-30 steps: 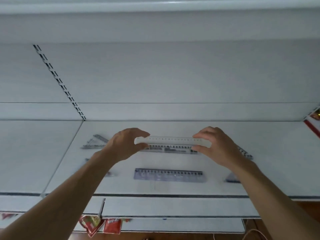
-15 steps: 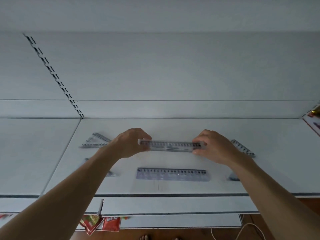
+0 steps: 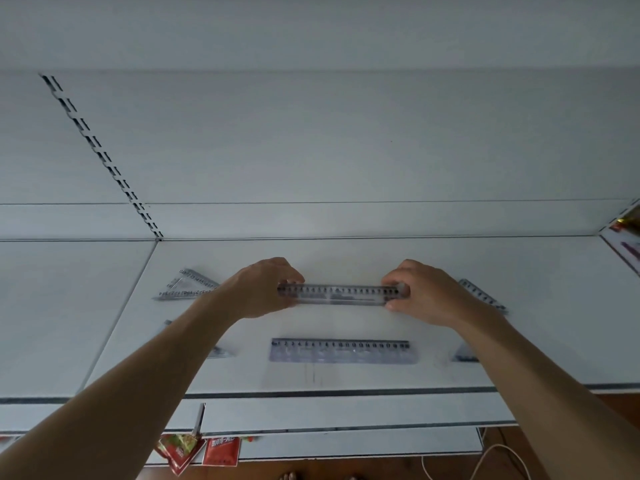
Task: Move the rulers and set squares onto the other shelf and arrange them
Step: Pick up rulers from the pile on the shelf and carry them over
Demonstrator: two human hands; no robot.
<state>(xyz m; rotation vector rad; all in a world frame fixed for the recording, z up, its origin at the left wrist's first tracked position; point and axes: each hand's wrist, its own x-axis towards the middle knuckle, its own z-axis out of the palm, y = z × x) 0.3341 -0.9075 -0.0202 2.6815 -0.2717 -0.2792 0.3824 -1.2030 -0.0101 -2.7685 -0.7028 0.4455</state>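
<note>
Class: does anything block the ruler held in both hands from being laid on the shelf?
Nothing visible. The shelf beneath the held ruler is bare; the second ruler lies nearer the front edge.

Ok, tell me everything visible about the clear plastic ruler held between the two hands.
The clear plastic ruler is a long, flat, see-through strip with dark marks and numerals along its far edge. It lies level, running left to right, over the white shelf. The left hand pinches its left end, the right hand its right end. Whether it rests on the shelf or hangs just above cannot be told.
</note>
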